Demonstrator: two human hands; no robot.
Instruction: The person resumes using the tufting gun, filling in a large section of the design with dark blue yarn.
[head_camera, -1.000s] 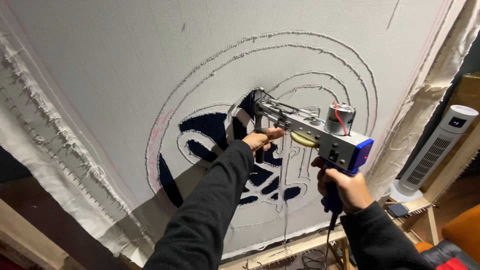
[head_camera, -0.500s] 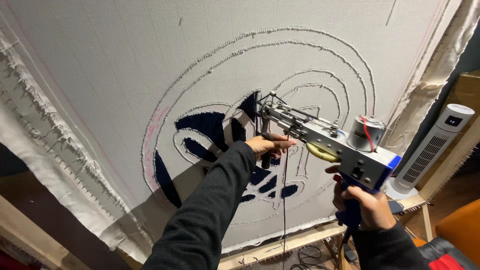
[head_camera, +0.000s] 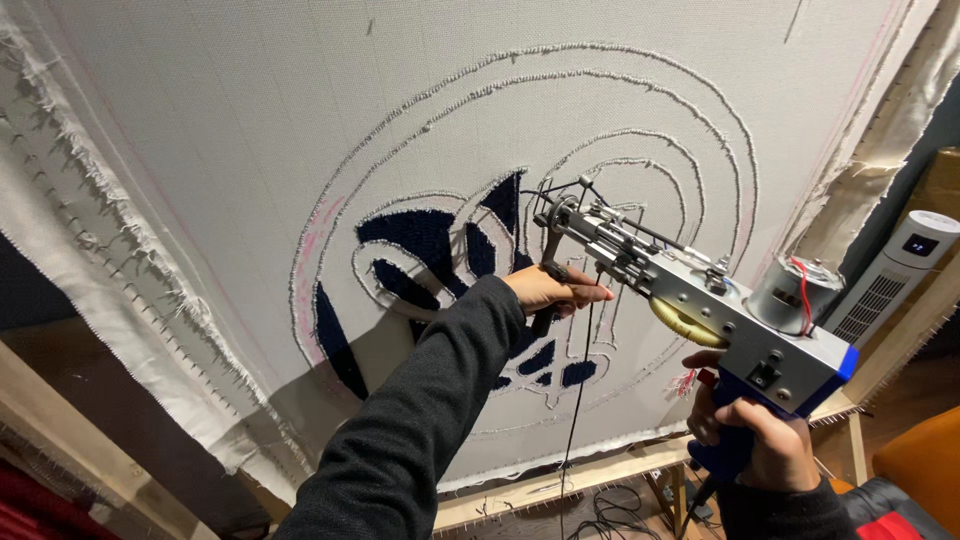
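A tufting gun (head_camera: 700, 300) with a silver body, a blue grip and a small motor points at a white cloth (head_camera: 300, 150) stretched on a wooden frame. My right hand (head_camera: 760, 440) grips the blue handle at the lower right. My left hand (head_camera: 555, 290) is closed around the black front handle under the gun's nose. The needle tip sits close to the cloth beside dark blue tufted patches (head_camera: 420, 240) inside white outlined rings. A dark yarn strand (head_camera: 580, 400) hangs down from the gun.
The wooden frame bar (head_camera: 560, 485) runs along the bottom, with cables on the floor below. A white tower fan (head_camera: 890, 280) stands at the right. Frayed cloth edges (head_camera: 120, 240) hang at the left. An orange seat (head_camera: 925, 465) is at the lower right.
The gun and both hands have shifted right and slightly down across the cloth. My right hand has dropped lower in view. Both grips are unchanged.
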